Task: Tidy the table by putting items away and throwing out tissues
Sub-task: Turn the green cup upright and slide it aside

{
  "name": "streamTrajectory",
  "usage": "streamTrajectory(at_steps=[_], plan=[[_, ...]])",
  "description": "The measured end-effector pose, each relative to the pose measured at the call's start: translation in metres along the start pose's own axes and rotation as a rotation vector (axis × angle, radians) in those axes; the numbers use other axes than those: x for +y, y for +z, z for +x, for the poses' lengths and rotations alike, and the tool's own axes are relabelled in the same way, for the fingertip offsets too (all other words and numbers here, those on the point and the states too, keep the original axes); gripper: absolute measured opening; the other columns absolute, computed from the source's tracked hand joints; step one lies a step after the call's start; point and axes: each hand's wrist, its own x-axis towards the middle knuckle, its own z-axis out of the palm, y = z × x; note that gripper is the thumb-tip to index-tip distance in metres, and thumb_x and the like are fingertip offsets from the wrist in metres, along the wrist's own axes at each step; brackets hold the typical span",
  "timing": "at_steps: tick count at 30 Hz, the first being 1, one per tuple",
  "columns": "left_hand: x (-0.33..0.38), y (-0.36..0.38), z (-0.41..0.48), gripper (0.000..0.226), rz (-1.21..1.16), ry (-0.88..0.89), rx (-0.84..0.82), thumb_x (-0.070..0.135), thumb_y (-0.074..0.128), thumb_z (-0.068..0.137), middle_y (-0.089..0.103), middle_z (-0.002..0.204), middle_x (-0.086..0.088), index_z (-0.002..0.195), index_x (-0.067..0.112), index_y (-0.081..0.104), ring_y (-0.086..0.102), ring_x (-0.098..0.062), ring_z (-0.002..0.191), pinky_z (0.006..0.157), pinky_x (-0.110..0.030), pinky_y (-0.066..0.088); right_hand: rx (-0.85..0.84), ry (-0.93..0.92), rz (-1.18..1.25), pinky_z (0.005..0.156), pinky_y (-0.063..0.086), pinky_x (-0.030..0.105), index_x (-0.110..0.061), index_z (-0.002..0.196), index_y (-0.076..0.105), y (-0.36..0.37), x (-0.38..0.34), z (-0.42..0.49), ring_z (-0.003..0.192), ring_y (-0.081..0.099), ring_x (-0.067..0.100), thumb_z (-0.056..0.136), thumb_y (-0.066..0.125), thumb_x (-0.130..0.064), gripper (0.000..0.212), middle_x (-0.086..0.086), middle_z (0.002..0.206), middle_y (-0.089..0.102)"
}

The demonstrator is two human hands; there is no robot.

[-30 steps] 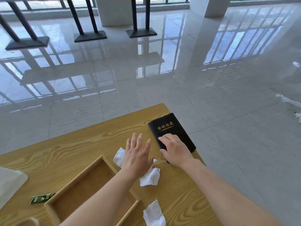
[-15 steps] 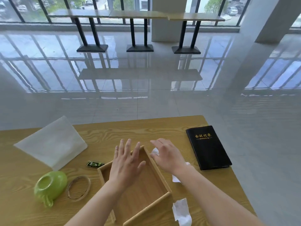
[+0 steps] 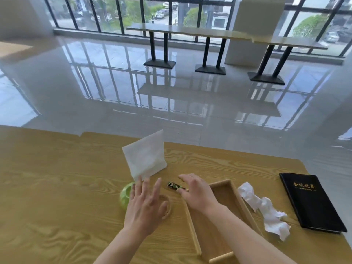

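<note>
right hand [image 3: 198, 195] | open, fingertips touching green packet [image 3: 174, 186] | beside tray [image 3: 222, 216]

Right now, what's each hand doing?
Left hand: open, fingers spread, holding nothing.
Right hand: open, holding nothing, fingertip beside the green packet.

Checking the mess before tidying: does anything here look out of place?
Yes: crumpled tissues lie loose on the table between the wooden tray and the black notebook, not binned.

Wood-grain table [image 3: 57, 187], wooden tray [image 3: 245, 208], crumpled paper tissue [image 3: 264, 206], glossy notebook [image 3: 312, 202]
</note>
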Motion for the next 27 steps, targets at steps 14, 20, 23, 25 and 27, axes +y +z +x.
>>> streamTrajectory(at_steps=[14,20,23,25,27], plan=[[-0.116,0.026,-0.006,0.080,-0.201,-0.099,-0.128,0.053,0.058,0.087,0.029,0.153,-0.012,0.150,0.022,0.019,0.026,-0.029,0.141,0.116,-0.036,0.027,-0.157,0.289,0.153,0.109,0.039,0.033,-0.020,0.141,0.050,0.104,-0.091,0.040,0.129,0.052,0.019,0.088,0.066,-0.021,0.056,0.003,0.141,0.056],[-0.109,0.045,0.012,0.099,-0.323,-0.225,-0.198,0.055,0.063,0.084,0.014,0.159,-0.018,0.153,0.022,0.001,0.013,-0.031,0.148,0.119,-0.037,0.024,-0.191,0.319,0.151,0.109,0.041,0.036,-0.022,0.144,0.047,0.117,-0.085,0.057,0.126,0.054,0.020,0.090,0.064,-0.023,0.057,0.001,0.144,0.054],[-0.109,0.054,0.017,0.106,-0.321,-0.247,-0.221,0.056,0.067,0.080,0.013,0.160,-0.017,0.153,0.024,-0.003,0.012,-0.030,0.148,0.118,-0.036,0.026,-0.196,0.298,0.149,0.107,0.043,0.037,-0.023,0.143,0.048,0.121,-0.082,0.067,0.126,0.055,0.020,0.089,0.066,-0.024,0.057,0.002,0.142,0.055],[-0.111,0.060,0.018,0.108,-0.315,-0.267,-0.232,0.054,0.070,0.078,0.011,0.160,-0.015,0.152,0.026,-0.004,0.012,-0.029,0.148,0.116,-0.036,0.031,-0.205,0.272,0.161,0.103,0.046,0.037,-0.027,0.139,0.052,0.124,-0.080,0.071,0.120,0.058,0.020,0.087,0.068,-0.024,0.055,0.001,0.137,0.058],[-0.111,0.064,0.018,0.107,-0.316,-0.279,-0.243,0.049,0.071,0.079,0.008,0.160,-0.015,0.152,0.026,-0.004,0.013,-0.030,0.148,0.111,-0.035,0.037,-0.215,0.234,0.175,0.097,0.049,0.036,-0.031,0.129,0.059,0.127,-0.078,0.074,0.113,0.061,0.018,0.083,0.070,-0.024,0.048,-0.002,0.127,0.064]])
